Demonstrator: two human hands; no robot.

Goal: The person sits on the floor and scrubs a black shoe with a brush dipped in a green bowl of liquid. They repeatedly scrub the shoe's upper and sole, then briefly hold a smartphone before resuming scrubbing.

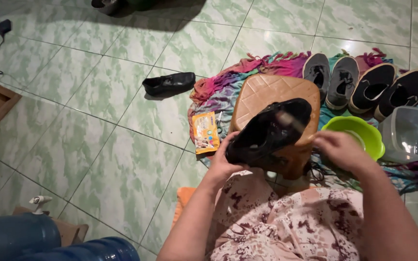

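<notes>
Left hand [228, 162] clamped under glossy black leather shoe [269, 130]; right hand [337, 147] closed, probably on blurred brush [289, 121]. Risk: shoe slipping onto brown quilted stool [267, 92], grip shallow.

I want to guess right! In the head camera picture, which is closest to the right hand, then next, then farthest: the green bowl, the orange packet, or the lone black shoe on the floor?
From the right hand:
1. Green bowl, just beside the hand.
2. Orange packet, left of the stool on the cloth.
3. Lone black shoe, far left on the floor tiles.
</notes>
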